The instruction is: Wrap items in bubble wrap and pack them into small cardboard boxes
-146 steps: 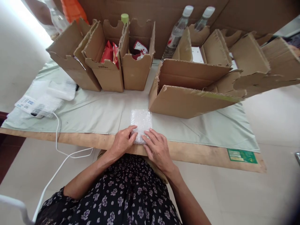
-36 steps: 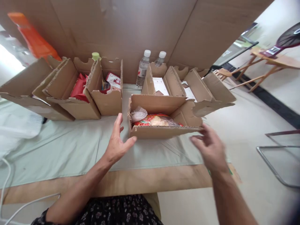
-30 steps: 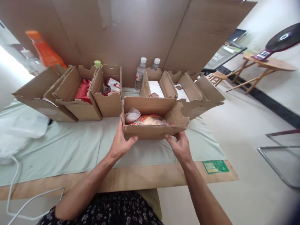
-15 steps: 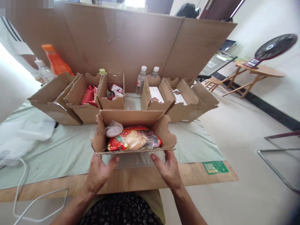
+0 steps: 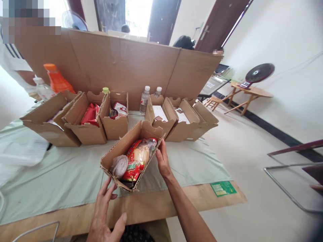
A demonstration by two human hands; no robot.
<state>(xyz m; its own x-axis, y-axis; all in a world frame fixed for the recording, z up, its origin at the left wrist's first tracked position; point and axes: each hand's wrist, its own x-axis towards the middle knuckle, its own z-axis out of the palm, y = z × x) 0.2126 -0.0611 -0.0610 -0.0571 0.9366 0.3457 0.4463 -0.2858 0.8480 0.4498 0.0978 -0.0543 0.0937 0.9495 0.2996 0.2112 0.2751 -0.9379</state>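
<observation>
**Open carton turned askew at the bench edge**

Holding the far right corner of the shallow open-topped brown cardboard box (image 5: 123, 148), the right hand (image 5: 163, 161) has its grip closed on the box wall, thumb on one face and fingers on the other. The box sits at an angle near the front of the bench (image 5: 156, 205), over the pale green cloth (image 5: 63, 174), its near corner reaching the bare wooden strip. Whether the base rests flat or is partly lifted cannot be told.

Left hand (image 5: 104, 215): open, fingers spread, palm up, grip wide and holding nothing; fingertips just below the near corner of the box, contact not clear.

Box contents: red and green clear-windowed snack packet (image 5: 135, 159) showing a pale round item, and a whitish crinkled plastic-wrapped bundle (image 5: 119, 165) beside it at the near end.

Behind: row of open brown cardboard bins (image 5: 88, 131) on the left, some with red packets; a second group of brown bins (image 5: 181, 126) on the right. Two clear water bottles with white caps (image 5: 145, 99) stand between the groups, before a tall brown cardboard screen (image 5: 121, 64). Orange bottle (image 5: 57, 80) at far left.
</observation>
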